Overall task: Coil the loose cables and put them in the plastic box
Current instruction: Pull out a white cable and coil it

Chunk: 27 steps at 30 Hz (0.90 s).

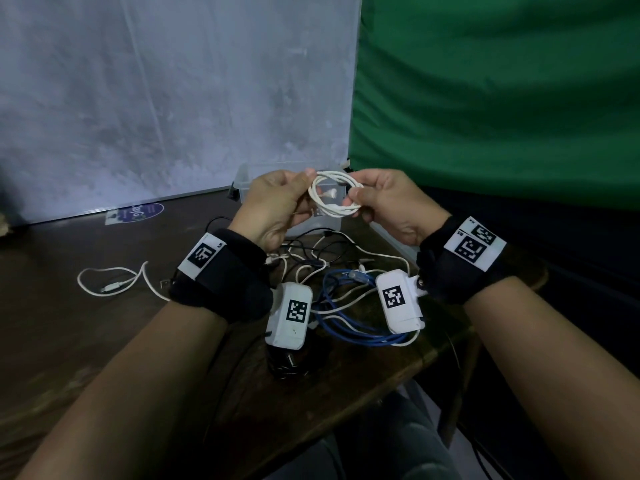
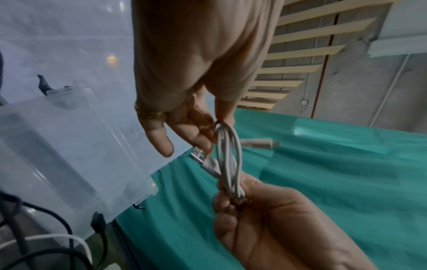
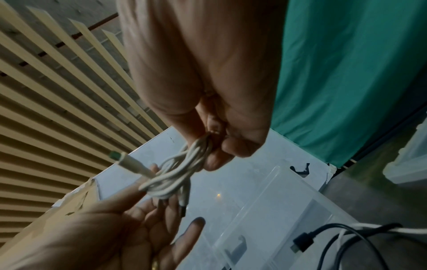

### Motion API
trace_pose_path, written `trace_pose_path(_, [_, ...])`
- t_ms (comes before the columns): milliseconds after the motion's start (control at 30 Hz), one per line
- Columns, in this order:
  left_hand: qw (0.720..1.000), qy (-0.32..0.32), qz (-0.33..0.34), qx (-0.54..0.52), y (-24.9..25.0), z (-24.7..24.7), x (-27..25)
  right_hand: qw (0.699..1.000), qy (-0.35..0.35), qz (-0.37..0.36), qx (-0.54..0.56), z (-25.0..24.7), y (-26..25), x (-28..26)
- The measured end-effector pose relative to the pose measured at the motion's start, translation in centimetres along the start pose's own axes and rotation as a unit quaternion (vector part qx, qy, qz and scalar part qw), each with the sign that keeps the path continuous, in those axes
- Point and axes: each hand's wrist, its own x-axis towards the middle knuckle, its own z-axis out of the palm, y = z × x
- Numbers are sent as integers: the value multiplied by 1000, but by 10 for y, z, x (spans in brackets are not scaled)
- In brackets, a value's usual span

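Hands first: your left hand and right hand are both raised above the table, palms turned toward each other, with a small white cable coil held between them. Your left thumb and fingertips pinch one side of the loops, the little finger hanging loose; your right fingers are curled tight round the opposite side. One white plug sticks out of the coil near your left thumb. Just behind the coil sits the clear plastic box, open at the top, close to the grey backdrop. Below your wrists lies a tangle of loose cables, white and black, with a blue cable nearest you. Another white cable lies apart to your left.
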Motion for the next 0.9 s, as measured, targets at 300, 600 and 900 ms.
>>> trace_pose_path(300, [999, 20, 34, 25, -3, 1, 0, 1000, 28, 6, 10, 5, -2, 2])
trace_pose_path(600, [988, 6, 110, 109, -9, 8, -1, 990, -63, 99, 81, 10, -19, -7])
trace_pose_path(900, [987, -63, 106, 107, -8, 6, -5, 998, -13, -13, -54, 13, -5, -2])
